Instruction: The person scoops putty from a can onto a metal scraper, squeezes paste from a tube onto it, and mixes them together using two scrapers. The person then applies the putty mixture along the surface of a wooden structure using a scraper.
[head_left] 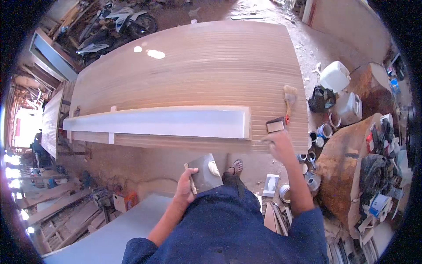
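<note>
My left hand [186, 187] grips a wide putty knife [203, 178] by its wooden edge, in front of my body. A lump of cream-coloured putty [213, 168] sits on the blade's right side. My right hand [280, 144] is over the near right edge of the ribbed table [189, 66], its fingers bent together around a thin thing that blurs at the tip. Just beyond that hand lies a sanding block [276, 126], with a paintbrush [289, 102] behind it. Left of the hand, a long white panel [162, 123] rests on wooden strips.
Paint cans [325, 130], a white jerrycan [335, 76], a clear jug [349, 108] and a black bag [321, 99] stand right of the table. Motorbikes [118, 26] are parked behind it. A pale board [118, 233] lies at lower left, near stacked timber [57, 200].
</note>
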A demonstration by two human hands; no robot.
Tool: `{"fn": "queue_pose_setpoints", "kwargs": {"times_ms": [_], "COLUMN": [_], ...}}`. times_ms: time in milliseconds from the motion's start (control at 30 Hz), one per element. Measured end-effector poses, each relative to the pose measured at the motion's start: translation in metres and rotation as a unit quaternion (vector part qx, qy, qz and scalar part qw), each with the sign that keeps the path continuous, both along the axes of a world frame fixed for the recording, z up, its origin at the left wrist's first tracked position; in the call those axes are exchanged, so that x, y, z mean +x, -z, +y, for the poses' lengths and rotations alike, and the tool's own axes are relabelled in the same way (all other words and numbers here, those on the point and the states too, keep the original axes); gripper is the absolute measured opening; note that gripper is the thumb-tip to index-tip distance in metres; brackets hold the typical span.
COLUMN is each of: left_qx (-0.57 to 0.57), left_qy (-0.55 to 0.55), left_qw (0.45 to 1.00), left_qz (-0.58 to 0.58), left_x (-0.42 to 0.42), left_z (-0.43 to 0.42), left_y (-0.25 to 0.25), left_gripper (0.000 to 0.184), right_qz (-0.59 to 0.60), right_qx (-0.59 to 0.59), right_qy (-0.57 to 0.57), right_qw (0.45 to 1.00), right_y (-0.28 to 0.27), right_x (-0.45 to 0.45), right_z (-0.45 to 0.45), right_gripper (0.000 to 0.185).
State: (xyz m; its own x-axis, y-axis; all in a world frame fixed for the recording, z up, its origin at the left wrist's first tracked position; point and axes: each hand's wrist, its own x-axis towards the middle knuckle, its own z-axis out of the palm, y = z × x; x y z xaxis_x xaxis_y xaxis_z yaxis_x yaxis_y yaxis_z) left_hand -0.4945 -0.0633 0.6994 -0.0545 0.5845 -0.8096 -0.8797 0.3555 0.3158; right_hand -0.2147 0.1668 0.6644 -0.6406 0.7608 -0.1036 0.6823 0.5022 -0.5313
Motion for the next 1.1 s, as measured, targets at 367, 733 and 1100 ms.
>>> {"fn": "queue_pose_setpoints", "kwargs": {"times_ms": [367,733,1100], "left_qx": [0.117,0.193,0.234], "left_qy": [0.054,0.123,-0.019], "left_qw": [0.988,0.972,0.965], "left_qz": [0.087,0.055,0.114], "left_x": [-0.001,-0.118,-0.279], "left_z": [0.051,0.029,-0.019], "left_y": [-0.022,-0.021,-0.034], "left_gripper": [0.035,0.037,0.032], "right_qz": [0.35,0.421,0.509], "right_qx": [-0.058,-0.214,-0.492], "right_qy": [0.211,0.346,0.208], "right_qw": [0.911,0.81,0.675], "right_y": [-0.025,-0.043,0.079], "right_x": [-0.098,-0.126,-0.359], "right_z": [-0.17,-0.19,-0.208], "right_gripper": [0.044,0.031,0.021]}}
